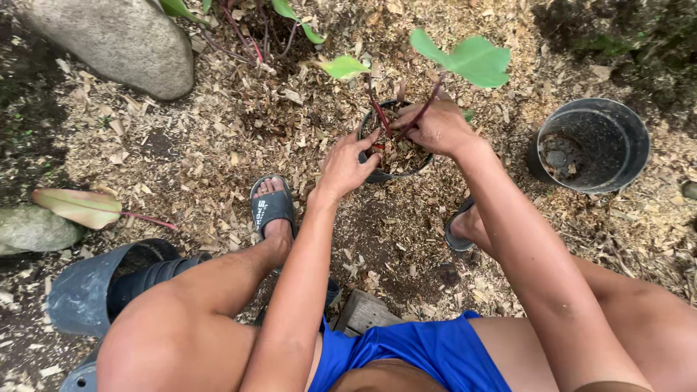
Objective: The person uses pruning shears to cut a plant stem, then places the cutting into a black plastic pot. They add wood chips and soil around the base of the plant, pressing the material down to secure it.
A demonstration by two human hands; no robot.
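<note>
1. A small black pot (377, 173) holding a young plant (465, 62) is being kept just above the centre of the frame, standing on ground covered in wood chips (218, 145).
2. The near rim of the pot is being touched by the left hand (347, 165), whose fingers are being spread loosely open over the edge; nothing is being clasped by it.
3. The red stems (379, 116) of the plant are being pinched at their base by the right hand (438, 127), with its fingers being curled shut around them above the chip-filled pot.
4. The plant's green leaves are being held up toward the top centre of the frame.
5. An empty grey pot (595, 145) is being left standing at the right edge, well apart from the hands.
6. A grey rock (116, 40) is being shown in the upper left, and a tipped dark pot (94, 290) at the lower left beside the knee.
7. A dark sandal (272, 207) is being worn on the foot just left of the small black pot.
</note>
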